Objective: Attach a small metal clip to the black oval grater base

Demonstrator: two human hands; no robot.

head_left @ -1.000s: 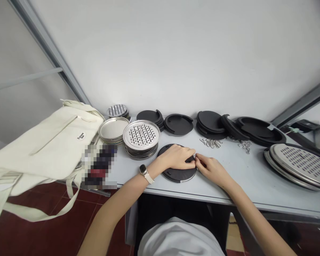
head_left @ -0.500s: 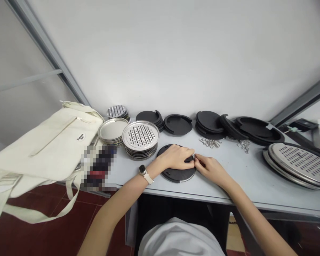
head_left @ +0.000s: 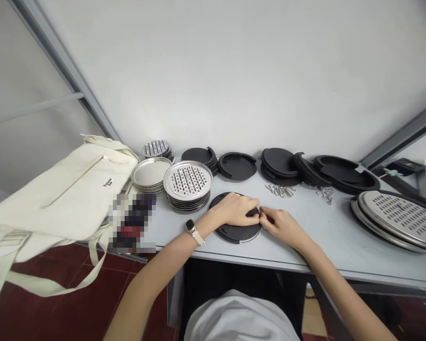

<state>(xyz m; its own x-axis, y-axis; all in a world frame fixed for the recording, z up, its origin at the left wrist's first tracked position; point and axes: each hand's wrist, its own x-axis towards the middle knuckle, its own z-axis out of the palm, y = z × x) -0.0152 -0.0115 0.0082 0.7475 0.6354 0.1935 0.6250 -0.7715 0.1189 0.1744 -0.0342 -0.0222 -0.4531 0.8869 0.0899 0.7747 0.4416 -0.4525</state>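
Cream fabric bag (head_left: 71, 184) is lying at left end of pale grey table (head_left: 333, 237), its cream strap (head_left: 46, 286) is hanging above dark red floor tiles (head_left: 67, 317), grey metal post (head_left: 71, 71) is slanting behind bag, plain white wall (head_left: 234, 76) is backing table.

Wristwatch (head_left: 190, 225): one, worn on the left wrist; small dark face, squarish with rounded corners, framed by a bright, metal-looking case; the dial's detail is too small to be read. Strap (head_left: 199, 237): pale cream, plain, narrow, wrapped around the wrist and joined to the case. Upper garment (head_left: 237, 317): one, white shading to light grey, shown in part at the lower edge of the view; soft cloth, gathered in loose folds; cut and hem are cropped from sight. Forearms (head_left: 163, 265): two, bared throughout. Hands (head_left: 279, 225): two, worn bare.
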